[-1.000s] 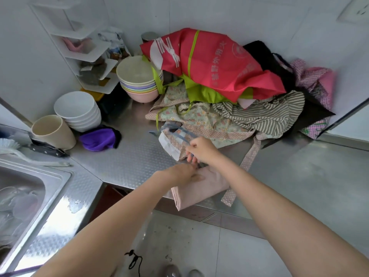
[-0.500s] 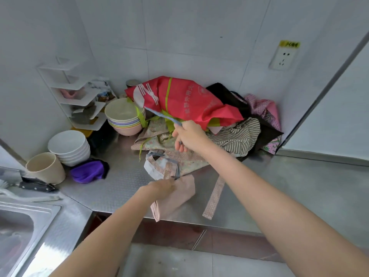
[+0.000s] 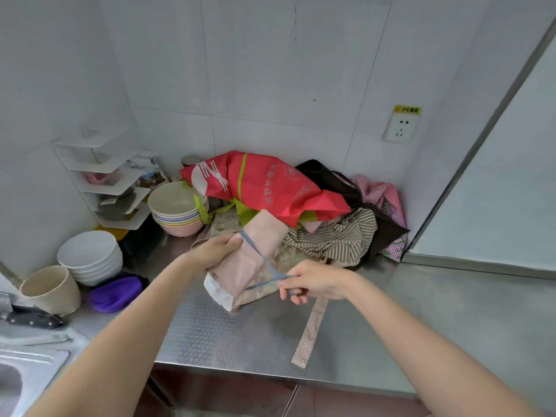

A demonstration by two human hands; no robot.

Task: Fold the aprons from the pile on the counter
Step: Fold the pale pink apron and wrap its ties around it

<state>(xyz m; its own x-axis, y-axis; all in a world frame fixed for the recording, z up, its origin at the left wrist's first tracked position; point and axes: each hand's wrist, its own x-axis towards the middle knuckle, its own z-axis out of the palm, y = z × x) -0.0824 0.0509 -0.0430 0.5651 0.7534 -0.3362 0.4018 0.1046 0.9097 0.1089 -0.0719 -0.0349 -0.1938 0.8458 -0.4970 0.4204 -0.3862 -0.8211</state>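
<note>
On the stainless steel surface [image 3: 376, 320], in the corner under the white tiles, I see the heap of unfolded aprons [image 3: 304, 206], the red one on top, unchanged from half a second ago. What has changed is the folded pink apron bundle [image 3: 249, 263]: it lay flat near the front edge then, and now it is lifted and tilted against the front of the heap. My left hand [image 3: 216, 251] grips its upper side, fingers curled round the cloth. My right hand [image 3: 313, 282], which was raised toward the heap, has come down to the bundle's right, and its fingers pinch the thin blue tie string [image 3: 264, 263], now drawn taut across the bundle. I judge this apron is nearly finished, the string being wound to secure it; the heap remains.

Open room lies right and forward of the bundle. The polka-dot pink strap [image 3: 310, 329] trails to the front edge and could snag. Left is crowded: stacked white bowls [image 3: 90, 254], purple cloth [image 3: 115, 291].
</note>
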